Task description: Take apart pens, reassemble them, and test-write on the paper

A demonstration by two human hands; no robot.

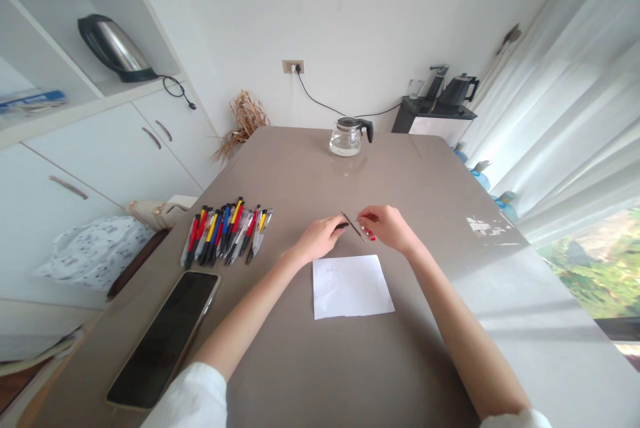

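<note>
Both my hands meet above the grey-brown table (310, 361), just beyond a white sheet of paper (351, 285). My left hand (320, 238) is closed, pinching a small black pen part at its fingertips. My right hand (387, 227) is closed on a thin pen (353, 226) with a red end, held slanted between the two hands. A row of several pens (226, 233) with red, yellow, blue and black parts lies on the table to the left of my left hand.
A black smartphone (165, 338) lies screen-up near the table's left front edge. A glass pot (347, 137) stands at the far end. White cabinets with a kettle (114, 48) line the left wall; curtains hang at the right.
</note>
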